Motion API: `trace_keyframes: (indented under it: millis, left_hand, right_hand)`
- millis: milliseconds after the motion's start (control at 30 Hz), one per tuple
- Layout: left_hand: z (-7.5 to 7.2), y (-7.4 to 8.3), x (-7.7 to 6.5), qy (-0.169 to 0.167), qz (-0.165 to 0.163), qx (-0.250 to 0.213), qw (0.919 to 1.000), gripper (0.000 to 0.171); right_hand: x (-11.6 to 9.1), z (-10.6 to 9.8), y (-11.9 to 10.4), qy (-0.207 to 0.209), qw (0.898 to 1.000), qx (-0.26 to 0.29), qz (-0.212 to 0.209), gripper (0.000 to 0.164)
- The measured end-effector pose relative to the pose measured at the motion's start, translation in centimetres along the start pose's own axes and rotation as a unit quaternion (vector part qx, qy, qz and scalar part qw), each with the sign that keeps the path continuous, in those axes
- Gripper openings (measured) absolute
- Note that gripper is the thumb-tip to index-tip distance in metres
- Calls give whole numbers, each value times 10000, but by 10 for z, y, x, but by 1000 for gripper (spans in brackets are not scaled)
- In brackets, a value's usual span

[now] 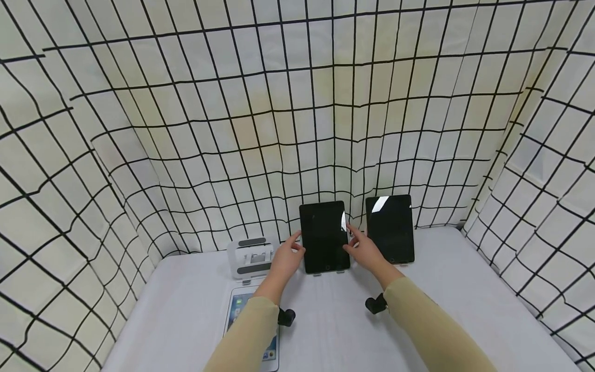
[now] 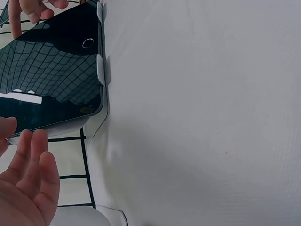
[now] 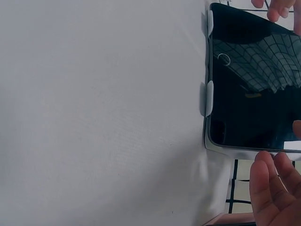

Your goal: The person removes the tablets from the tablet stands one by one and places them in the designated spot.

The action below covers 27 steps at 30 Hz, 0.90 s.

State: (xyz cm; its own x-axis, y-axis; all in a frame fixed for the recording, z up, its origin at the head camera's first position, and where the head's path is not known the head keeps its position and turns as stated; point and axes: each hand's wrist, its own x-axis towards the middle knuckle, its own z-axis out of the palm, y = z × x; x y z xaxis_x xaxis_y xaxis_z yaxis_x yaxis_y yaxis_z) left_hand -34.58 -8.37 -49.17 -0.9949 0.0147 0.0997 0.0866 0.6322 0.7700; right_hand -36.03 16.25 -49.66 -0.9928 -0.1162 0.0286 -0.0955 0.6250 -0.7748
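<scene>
A tablet with a dark screen [image 1: 324,237] leans upright on a stand at the back of the table, its lower edge behind small pale clips [image 3: 209,98]. My left hand [image 1: 285,256] pinches its left side edge, thumb at the front rim and fingers along the side. On the opposite edge my right hand [image 1: 364,250] does likewise, its thumb and fingers [image 3: 263,176] showing in the right wrist view. The round home button [image 2: 88,43] sits at the bottom of the screen. What lies behind the tablet is mostly hidden.
A second dark tablet [image 1: 390,230] stands propped to the right. On the left is a white stand with grey pads [image 1: 251,271] holding no tablet. A white tablet with a lit screen [image 1: 238,305] lies flat, partly under my left arm. Grid-patterned cloth [image 1: 302,129] walls the table's back and sides.
</scene>
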Motion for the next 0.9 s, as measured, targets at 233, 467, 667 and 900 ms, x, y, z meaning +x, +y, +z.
trace_keyframes:
  millis: [233, 467, 667, 900]
  left_hand:
    - [3, 1, -1, 213, -9, -193, 9996, 55]
    - [6, -1, -1, 170, -132, -380, 9990, 59]
    - [5, -4, -2, 25, -109, -906, 9958, 59]
    - [0, -8, -1, 95, 295, -1213, 9921, 51]
  right_hand:
    - [-1, 0, 2, 32, 9997, 218, 61, 71]
    - [0, 0, 3, 62, 9982, 591, 53, 69]
    - [0, 0, 9, 96, 9956, 926, 49, 67]
    - [-5, 2, 13, 205, 9948, 977, -191, 68]
